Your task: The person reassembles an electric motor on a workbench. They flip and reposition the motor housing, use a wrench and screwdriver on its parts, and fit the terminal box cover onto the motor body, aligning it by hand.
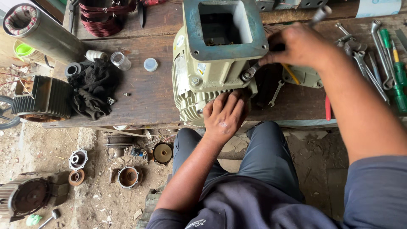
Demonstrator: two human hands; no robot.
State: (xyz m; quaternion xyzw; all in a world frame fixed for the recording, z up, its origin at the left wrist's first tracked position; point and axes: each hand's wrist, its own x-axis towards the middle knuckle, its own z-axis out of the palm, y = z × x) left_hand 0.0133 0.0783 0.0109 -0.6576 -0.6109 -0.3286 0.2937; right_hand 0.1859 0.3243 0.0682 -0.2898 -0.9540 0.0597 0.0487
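A pale green electric motor housing (199, 80) with a blue-grey square flange (224, 29) stands on the dark wooden workbench (144, 93). My left hand (224, 114) presses flat against the ribbed lower side of the housing at the bench's near edge. My right hand (296, 44) grips a metal wrench (253, 71) whose head sits on a bolt at the housing's right corner. The wrench handle is mostly hidden under my fingers.
Spanners and green-handled screwdrivers (392, 63) lie on the bench at the right. A black rag (93, 89), small clear cups (121, 60) and a finned stator (42, 99) are at the left. Copper coils (104, 17) sit at the back. Motor parts (127, 176) litter the dirt floor.
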